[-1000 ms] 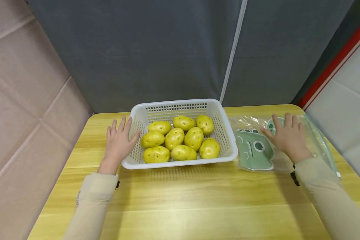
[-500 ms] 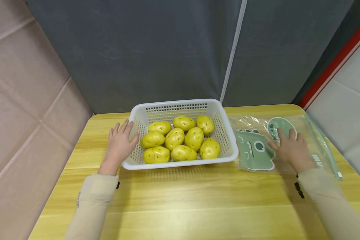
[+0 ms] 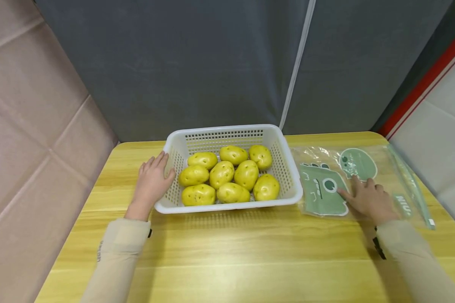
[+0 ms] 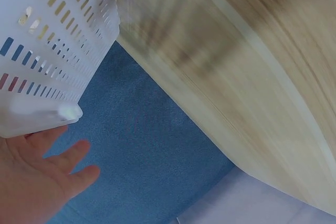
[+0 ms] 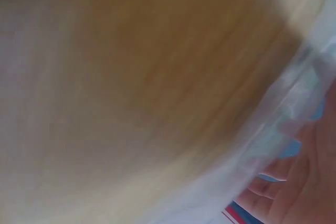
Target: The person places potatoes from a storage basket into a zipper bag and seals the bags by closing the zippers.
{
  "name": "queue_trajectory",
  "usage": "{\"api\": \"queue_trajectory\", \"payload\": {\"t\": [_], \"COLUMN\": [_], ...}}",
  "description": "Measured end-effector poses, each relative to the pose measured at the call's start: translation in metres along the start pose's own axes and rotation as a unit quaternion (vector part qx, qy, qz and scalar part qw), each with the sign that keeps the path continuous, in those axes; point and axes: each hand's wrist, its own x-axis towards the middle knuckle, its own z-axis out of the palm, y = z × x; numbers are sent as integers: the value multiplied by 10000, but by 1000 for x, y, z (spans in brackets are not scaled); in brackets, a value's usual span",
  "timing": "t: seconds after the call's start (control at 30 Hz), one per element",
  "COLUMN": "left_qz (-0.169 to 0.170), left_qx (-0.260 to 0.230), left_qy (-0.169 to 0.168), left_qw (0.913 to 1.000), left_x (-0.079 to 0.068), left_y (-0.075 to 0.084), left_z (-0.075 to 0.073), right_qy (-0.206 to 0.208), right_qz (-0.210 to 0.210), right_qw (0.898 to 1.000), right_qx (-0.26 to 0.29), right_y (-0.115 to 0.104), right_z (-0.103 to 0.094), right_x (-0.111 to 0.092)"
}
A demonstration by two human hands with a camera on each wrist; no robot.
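A white plastic basket (image 3: 227, 208) with slotted sides stands on the table, with several yellow potatoes (image 3: 221, 174) lying in it. My left hand (image 3: 151, 184) rests along the basket's left rim, fingers extended; in the left wrist view its fingers (image 4: 73, 157) spread just under the rim. To the right of the basket a clear zip bag (image 3: 326, 191) with green cartoon prints lies flat. My right hand (image 3: 371, 200) is on this bag, fingers slightly bent, fingertips and thumb at its surface. In the right wrist view the hand shows at the edge, partly behind the bag's film.
The wooden table (image 3: 227, 252) ends at the back against a dark grey curtain (image 3: 182, 67). A pinkish padded wall (image 3: 41, 147) stands on the left, and a white panel (image 3: 447, 118) with a red strip on the right.
My right hand has moved toward me and come down onto the bag, its fingers bending and uncovering the round green print. My left hand shifted slightly down along the basket's rim.
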Motion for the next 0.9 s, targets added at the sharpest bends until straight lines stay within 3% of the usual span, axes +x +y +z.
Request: {"api": "queue_trajectory", "payload": {"t": [0.47,0.9], "left_qz": [40,39], "left_qx": [-150,-233], "left_qy": [135,188], "left_qw": [9998,9995], "left_x": [-1,0], "left_y": [-1,0], "left_z": [1,2], "right_qy": [-422,-678], "right_qz": [54,24], "right_qw": [9988,9972], "right_qx": [232,326], "right_y": [5,1], "right_z": [8,1], "right_x": [4,4]}}
